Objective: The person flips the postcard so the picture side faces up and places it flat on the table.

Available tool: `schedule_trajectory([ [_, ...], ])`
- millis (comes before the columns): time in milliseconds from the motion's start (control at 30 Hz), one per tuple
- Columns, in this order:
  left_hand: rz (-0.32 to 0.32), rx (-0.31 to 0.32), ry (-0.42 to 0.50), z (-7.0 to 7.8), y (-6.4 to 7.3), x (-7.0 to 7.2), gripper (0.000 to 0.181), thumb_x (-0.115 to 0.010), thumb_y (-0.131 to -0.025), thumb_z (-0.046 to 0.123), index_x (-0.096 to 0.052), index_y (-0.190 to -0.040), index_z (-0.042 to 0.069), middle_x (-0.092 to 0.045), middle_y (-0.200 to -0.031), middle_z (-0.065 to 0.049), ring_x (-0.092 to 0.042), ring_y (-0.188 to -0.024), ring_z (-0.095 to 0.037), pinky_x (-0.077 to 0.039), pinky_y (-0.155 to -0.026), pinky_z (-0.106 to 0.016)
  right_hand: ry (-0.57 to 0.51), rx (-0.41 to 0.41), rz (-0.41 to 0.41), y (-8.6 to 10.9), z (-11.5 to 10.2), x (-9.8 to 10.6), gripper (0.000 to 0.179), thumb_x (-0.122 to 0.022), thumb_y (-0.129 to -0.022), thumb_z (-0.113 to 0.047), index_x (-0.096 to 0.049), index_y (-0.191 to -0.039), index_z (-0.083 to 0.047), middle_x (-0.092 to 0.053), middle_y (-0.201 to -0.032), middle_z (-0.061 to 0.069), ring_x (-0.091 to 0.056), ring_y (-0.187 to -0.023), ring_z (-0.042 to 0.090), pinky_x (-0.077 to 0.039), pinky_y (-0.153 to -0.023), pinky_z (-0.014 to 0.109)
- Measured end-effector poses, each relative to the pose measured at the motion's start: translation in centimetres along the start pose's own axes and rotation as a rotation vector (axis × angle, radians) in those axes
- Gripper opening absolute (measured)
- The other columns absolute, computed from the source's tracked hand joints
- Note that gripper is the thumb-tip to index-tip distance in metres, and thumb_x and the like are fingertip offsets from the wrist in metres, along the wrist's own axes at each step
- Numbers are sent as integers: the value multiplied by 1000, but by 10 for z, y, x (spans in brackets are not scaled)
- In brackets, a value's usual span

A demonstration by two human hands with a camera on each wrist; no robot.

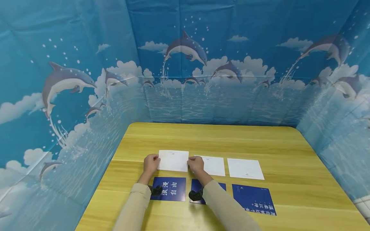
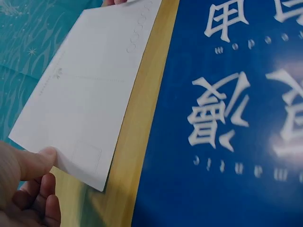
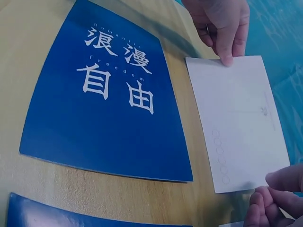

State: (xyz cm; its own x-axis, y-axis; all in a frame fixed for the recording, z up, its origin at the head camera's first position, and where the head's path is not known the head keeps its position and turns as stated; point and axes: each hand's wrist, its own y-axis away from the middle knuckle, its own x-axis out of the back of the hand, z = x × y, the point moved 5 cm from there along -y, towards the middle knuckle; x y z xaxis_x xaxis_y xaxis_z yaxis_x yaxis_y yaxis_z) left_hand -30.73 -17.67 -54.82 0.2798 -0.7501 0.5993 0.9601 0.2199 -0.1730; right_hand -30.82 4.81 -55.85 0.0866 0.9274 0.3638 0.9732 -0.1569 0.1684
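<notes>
A white postcard (image 1: 173, 160) is held between both hands, its printed lines and postcode circles facing up. My left hand (image 1: 151, 163) pinches its left short edge, thumb on top, as the left wrist view shows. At the opposite short edge, my right hand (image 1: 196, 165) pinches a corner between thumb and fingers. Just nearer to me lies a blue card (image 1: 180, 189) with white Chinese characters, its long side facing the postcard. A second white postcard (image 1: 215, 166) lies partly behind my right hand.
A third white postcard (image 1: 245, 168) lies further right on the wooden table (image 1: 303, 186). In the near row are a blue card (image 1: 222, 186) partly hidden by the right forearm and another blue card (image 1: 254, 199) with white characters. A dolphin-print curtain (image 1: 202, 102) surrounds the table.
</notes>
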Motion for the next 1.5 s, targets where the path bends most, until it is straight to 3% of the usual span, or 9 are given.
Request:
schedule_trajectory([
  [333,1,-44,44,-9,5,11,17,-65,-83,3,-68,-95,-8,-64,-85,-15,-58,-80,-28,-49,-71,-40,115,159,-39,-1,-6,-5,22,-66,-79,0,-67,-99,8,-64,-91,16,-59,-88,30,-50,-72,37],
  [567,31,-198,76,-11,12,21,12,-68,-80,1,-70,-89,-6,-63,-83,-14,-59,-78,-28,-50,-69,-41,155,333,-47,5,-10,-2,16,-66,-80,-1,-69,-94,7,-66,-87,15,-62,-82,27,-51,-69,34],
  [700,28,-244,84,-12,17,25,13,-68,-81,4,-71,-91,-5,-63,-83,-12,-60,-78,-27,-50,-69,-41,198,478,-53,13,-14,2,12,-66,-80,1,-71,-89,6,-66,-82,14,-61,-76,25,-50,-65,33],
  [933,-19,-256,62,-14,25,30,11,-67,-82,4,-71,-90,-2,-61,-83,-7,-59,-78,-23,-50,-67,-36,262,615,-26,23,-15,6,8,-67,-78,1,-73,-83,1,-62,-77,8,-57,-71,20,-47,-61,29],
  [1133,-77,-251,55,-18,36,34,8,-66,-81,1,-72,-87,-1,-61,-82,-4,-58,-79,-22,-50,-68,-35,304,708,-58,35,-13,5,5,-67,-80,1,-72,-79,1,-61,-77,6,-57,-71,19,-47,-60,28],
  [1367,-152,-233,54,-25,50,35,12,-64,-83,2,-74,-89,7,-60,-83,1,-56,-80,-18,-49,-68,-30,327,753,-94,48,-8,6,9,-67,-79,3,-73,-83,-1,-63,-79,6,-59,-76,21,-49,-63,27],
  [1500,-181,-225,43,-30,55,35,13,-65,-81,0,-74,-87,7,-61,-83,-1,-56,-80,-16,-49,-68,-27,346,732,-163,52,-3,3,10,-66,-80,3,-73,-86,-1,-63,-78,6,-59,-75,19,-48,-61,25],
])
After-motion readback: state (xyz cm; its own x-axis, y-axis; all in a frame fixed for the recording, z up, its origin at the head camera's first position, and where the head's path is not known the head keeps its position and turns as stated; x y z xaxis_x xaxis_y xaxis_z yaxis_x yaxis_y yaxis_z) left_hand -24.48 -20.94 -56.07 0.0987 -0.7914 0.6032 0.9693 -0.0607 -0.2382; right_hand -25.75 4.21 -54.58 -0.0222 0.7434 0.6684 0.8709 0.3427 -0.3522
